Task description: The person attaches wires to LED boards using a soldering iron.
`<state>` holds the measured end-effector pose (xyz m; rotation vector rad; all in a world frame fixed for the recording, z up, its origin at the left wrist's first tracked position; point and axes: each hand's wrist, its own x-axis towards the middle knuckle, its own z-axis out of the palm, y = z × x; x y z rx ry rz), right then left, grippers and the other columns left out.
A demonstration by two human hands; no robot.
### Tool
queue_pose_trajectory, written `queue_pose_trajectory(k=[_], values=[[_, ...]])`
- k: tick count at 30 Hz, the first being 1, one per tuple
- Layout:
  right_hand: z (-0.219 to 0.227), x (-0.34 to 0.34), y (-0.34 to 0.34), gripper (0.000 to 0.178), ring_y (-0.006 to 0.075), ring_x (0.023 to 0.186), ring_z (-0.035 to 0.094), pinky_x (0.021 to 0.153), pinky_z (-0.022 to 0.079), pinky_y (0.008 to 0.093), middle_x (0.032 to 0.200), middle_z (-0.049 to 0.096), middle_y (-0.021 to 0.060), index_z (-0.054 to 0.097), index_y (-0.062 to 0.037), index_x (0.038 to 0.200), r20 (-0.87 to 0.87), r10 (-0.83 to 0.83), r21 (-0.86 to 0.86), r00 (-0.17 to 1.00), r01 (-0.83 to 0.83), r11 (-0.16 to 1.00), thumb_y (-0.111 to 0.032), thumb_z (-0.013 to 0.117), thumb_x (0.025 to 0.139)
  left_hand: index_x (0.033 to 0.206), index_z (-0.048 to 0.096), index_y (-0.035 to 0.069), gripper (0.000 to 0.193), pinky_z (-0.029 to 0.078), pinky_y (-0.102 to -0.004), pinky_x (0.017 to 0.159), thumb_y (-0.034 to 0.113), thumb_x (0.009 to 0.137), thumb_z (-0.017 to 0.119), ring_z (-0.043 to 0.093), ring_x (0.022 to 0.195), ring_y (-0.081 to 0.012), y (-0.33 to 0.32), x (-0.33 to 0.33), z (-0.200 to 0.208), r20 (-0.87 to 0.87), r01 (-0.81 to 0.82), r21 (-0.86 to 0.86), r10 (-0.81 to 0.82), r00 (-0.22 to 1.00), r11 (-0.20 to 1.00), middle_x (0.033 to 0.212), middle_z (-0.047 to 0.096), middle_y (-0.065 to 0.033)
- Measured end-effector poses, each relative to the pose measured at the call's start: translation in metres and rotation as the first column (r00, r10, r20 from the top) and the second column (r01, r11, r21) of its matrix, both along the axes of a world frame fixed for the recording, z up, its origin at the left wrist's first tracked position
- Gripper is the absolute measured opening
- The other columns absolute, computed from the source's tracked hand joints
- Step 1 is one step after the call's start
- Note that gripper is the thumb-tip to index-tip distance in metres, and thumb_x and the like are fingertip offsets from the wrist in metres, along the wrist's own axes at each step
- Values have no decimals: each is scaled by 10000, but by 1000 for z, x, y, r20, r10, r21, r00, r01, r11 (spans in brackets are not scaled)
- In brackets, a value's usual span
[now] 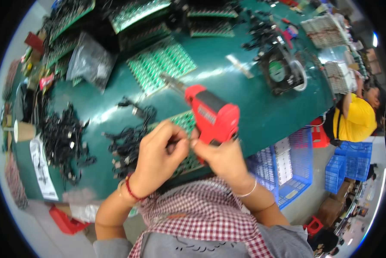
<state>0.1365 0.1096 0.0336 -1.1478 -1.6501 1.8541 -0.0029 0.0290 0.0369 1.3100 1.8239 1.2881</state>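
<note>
In my right hand (223, 161) is a red and black soldering gun (211, 112), its metal tip pointing to the far left over the table. Closed in a pinch, my left hand (160, 152) is just left of the gun's grip; whatever its fingertips hold is too small to make out. Beneath both hands lies a green circuit board panel (180, 119), partly covered by them. Another panel of small green boards (160, 64) lies flat farther away, below the gun's tip in the picture. Black cables with plugs (130, 139) are heaped left of my left hand.
More black cables (66, 139) lie on the green table (262, 116) at the left. Racked board panels (141, 13) line the far side, beside a grey plastic bag (89, 60). A black fan unit (281, 71) stands far right; blue crates (294, 172) and a person in yellow (358, 116) are beyond the right edge.
</note>
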Motion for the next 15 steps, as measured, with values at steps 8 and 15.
queue_pose_trajectory(k=[8, 15], values=[[-5, 20, 11, 351, 148, 734, 597, 691, 502, 282, 827, 617, 73, 514, 11, 1157, -90, -174, -39, 980, 172, 984, 22, 637, 828, 758, 571, 30, 80, 487, -383, 631, 56, 742, 645, 599, 787, -291, 20, -26, -24, -521, -22, -29, 3, 853, 999, 831, 583, -87], [-3, 74, 8, 316, 104, 518, 461, 521, 424, 266, 627, 509, 48, 502, 43, 1169, -25, -194, -23, 981, 193, 981, -107, 583, 903, 761, 594, 14, 57, 511, -373, 636, 66, 743, 608, 608, 818, -260, 35, -40, -56, -701, 7, -168, -124, 702, 986, 872, 581, -74]])
